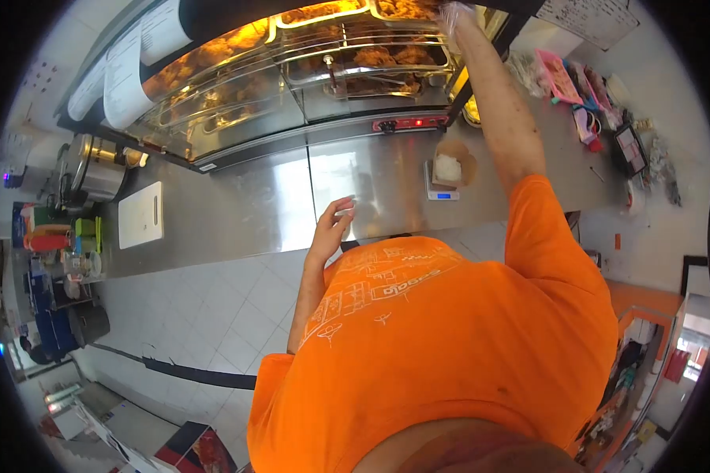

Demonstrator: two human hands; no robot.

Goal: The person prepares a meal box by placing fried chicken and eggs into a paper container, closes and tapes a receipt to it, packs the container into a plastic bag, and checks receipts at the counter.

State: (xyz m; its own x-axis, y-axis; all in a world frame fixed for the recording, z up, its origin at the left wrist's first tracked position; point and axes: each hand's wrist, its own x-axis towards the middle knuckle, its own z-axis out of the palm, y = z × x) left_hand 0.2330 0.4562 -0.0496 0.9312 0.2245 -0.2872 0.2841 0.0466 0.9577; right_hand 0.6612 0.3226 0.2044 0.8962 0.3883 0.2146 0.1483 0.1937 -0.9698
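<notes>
Fried pieces [406, 9]: looking golden-brown and craggy, lying in the display case [323, 132] near the right hand [455, 19]; probably handling light, greasy, crumbly — thick middles offering firmest hold.
Right hand: reaching in clear plastic — grasp cannot be told.
Left hand [331, 225]: hovering, loosely curled, gripping nothing visible.

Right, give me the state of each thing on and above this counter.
Display case, lit inside
Control panel, red light on
Upper trays, holding browned food
Box, open, white food inside
Scale, display lit, bearing the box
White board, lying flat
Left hand, fingers part-curled
Right hand, plastic-covered, grip unclear
</notes>
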